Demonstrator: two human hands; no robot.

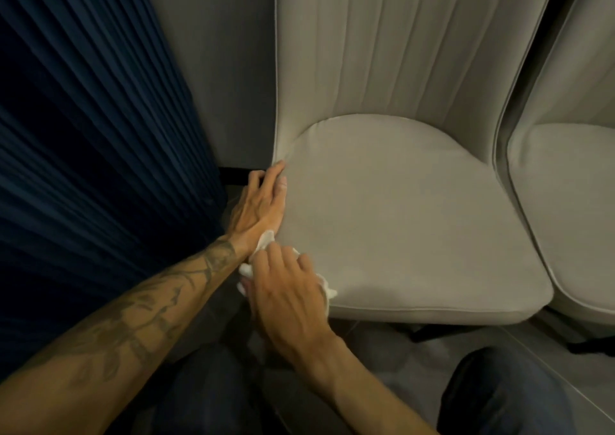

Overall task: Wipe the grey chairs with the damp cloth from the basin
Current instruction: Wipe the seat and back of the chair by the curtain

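1. The person kneels in front of a grey chair (399, 221) with a padded seat and a channel-stitched backrest (382, 45).
2. The left hand (263, 205) lies flat against the left side of the seat, near where seat and backrest meet. Its grip is apart: the fingers are straight, pressing the upholstery and holding nothing.
3. The left forearm (133, 308) is bare and tattooed, and reaches in from the lower left.
4. The right hand (289, 288) sits at the front left corner of the seat, just beside the left wrist.
5. The white cloth (264, 239) is bunched under the right hand. Its edges show above the fingers and past the little-finger side, on the seat's front edge.
6. The right grip is closed on the cloth: the fingers curve over the wad and hold it against the seat corner. The thumb is mostly hidden.
7. A second grey chair (565, 201) of the same kind stands just beside the first on the right, their sides almost touching.
8. A navy pleated curtain (83, 135) hangs on the left, with a grey wall (216, 68) between it and the first chair's backrest.
9. The person's knees, in dark trousers (492, 388), rest low in the view on a grey tiled floor (549, 351).
10. Dark chair legs show under the front of the seats, though their shape is hard to make out.
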